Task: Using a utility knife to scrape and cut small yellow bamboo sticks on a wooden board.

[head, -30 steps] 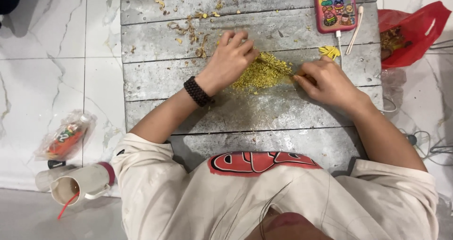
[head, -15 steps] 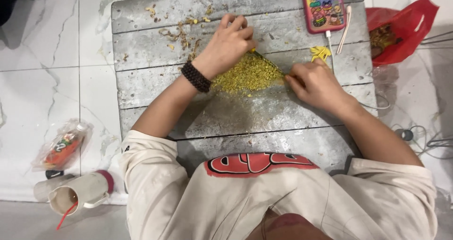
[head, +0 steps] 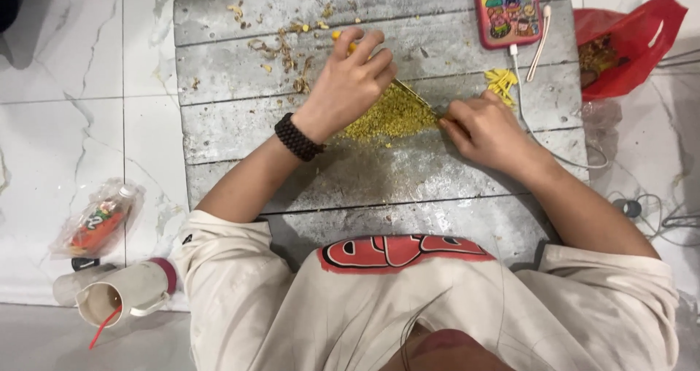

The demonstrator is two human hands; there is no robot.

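Heap of finely chopped yellow-green bits [head: 390,116] — seen mid-board on the grey weathered wooden plank surface [head: 240,130], between both hands. Left hand [head: 350,83] is laid over its upper-left edge, fingers curled, pressing something yellow. Right hand [head: 485,127] is closed around a thin blade handle; the blade itself is hardly visible. Compared with a second ago, the heap appears tighter — gathered rather than scattered.

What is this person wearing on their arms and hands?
Both hands are bare, with no gloves or rings visible. The left hand has a dark braided bracelet around the wrist. The right hand has nothing on its wrist. Loose cream short sleeves end near the elbows, leaving both forearms uncovered.
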